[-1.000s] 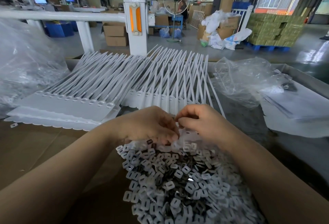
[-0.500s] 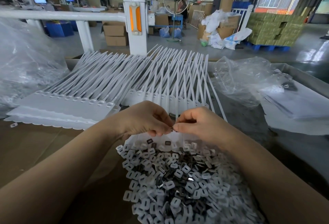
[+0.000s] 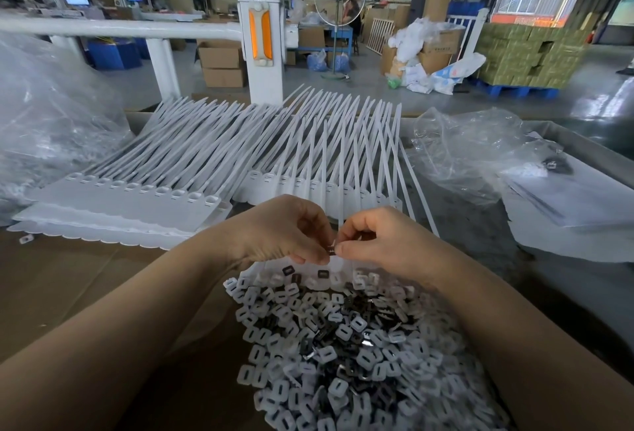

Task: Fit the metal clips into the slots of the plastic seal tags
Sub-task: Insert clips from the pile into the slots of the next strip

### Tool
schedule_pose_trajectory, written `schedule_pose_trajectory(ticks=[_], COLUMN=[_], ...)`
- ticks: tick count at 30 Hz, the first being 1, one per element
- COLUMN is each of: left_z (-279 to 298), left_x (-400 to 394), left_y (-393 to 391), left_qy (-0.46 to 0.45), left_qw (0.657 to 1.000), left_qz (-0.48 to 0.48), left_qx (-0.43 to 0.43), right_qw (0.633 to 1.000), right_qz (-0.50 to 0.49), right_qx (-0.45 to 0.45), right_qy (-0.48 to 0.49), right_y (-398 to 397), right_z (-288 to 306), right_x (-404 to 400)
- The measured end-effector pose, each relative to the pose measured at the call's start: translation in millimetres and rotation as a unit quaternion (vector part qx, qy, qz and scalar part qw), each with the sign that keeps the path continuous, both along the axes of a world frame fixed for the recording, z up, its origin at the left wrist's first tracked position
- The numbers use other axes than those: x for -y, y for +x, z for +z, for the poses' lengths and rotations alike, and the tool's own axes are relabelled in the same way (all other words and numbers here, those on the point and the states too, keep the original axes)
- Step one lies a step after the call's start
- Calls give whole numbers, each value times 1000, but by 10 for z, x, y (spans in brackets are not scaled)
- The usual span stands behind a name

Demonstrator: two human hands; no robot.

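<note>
Head view: left hand [image 3: 274, 228] and right hand [image 3: 384, 242] pinch one small dark metal clip [image 3: 331, 249] between curled fingertips (barely visible), which may slip into the loose pile of white plastic pieces and clips [image 3: 343, 345] below.

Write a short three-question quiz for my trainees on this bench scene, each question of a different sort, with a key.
1. True or false: the left hand and right hand meet at one small clip.
2. Where does the clip pile lie? A) behind the tags B) below the hands C) inside the clear bag
3. Fill in: the white tags have their thin tails pointing ____ from the person.

Key: 1 true; 2 B; 3 away
</note>
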State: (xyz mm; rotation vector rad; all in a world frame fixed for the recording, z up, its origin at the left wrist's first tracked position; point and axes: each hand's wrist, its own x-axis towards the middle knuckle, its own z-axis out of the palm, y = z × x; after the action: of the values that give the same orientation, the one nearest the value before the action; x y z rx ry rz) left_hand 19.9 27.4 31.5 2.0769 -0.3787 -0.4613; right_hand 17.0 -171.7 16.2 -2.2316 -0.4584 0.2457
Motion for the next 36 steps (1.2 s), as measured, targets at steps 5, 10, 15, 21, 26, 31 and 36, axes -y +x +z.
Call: schedule_pose_trajectory(ticks=[5,10,15,21,26,31,36], left_z=[-7,-12,1,18,28,56,58], left_x=[-11,-21,-10,-10,-17,-72,-112], left_y=[16,28,34,26,20,32,56], left_qy=[25,44,61,52,40,59,52], left_qw=[1000,999,998,998,997,995,996], left_qz=[-9,-18,-1,8,8,-2,16], left_qx=[5,15,2,-36,-67,-81,-68], right_qw=[1000,1000,999,998,996,995,994], right_qz=[-10,-10,21,31,33,37,32], right_qx=[0,2,21,51,84,88,97], right_qy=[7,17,21,18,-17,-38,-24], right_y=[9,26,17,4,-1,-21,-22], right_z=[-19,-26,-4,-14,-20,-16,-10], right_x=[6,14,25,-10,-30,-29,-29])
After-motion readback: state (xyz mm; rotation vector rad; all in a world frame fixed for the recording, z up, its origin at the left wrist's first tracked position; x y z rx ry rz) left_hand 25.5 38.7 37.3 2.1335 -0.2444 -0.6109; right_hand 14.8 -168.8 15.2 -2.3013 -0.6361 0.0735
